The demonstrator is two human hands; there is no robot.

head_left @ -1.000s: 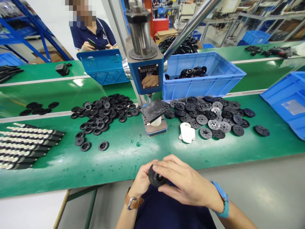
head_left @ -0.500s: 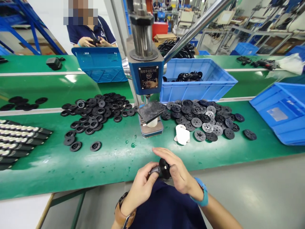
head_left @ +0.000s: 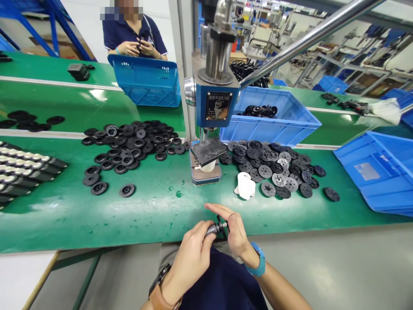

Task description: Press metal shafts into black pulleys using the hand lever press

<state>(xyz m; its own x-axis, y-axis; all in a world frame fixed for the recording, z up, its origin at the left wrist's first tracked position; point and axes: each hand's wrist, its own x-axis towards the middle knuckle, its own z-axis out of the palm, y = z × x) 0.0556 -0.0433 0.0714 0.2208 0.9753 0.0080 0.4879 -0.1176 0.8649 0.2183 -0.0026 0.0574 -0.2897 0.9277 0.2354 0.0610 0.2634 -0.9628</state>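
My left hand (head_left: 192, 254) is closed round a short metal shaft (head_left: 212, 228) near the table's front edge. My right hand (head_left: 232, 230) pinches a black disc (head_left: 221, 227) that sits on the end of that shaft. Both hands meet just below the green table (head_left: 155, 206). Straight ahead stands a blue hand press (head_left: 217, 101) with a black toothed plate (head_left: 208, 151) on its base. Piles of black wheels (head_left: 135, 144) lie left of the press and grey-black discs (head_left: 274, 163) lie right of it.
Finished shafts (head_left: 22, 170) lie in rows at the far left. A white holder (head_left: 245, 186) stands by the discs. Blue bins (head_left: 274, 118) sit behind and at the right (head_left: 377, 172). The press lever (head_left: 316, 36) slants overhead. Another person (head_left: 135, 36) works across the table.
My hands have risen from my lap toward the table edge, and the disc has turned from flat-on to edge-on upon the shaft. The view has shifted left and up.
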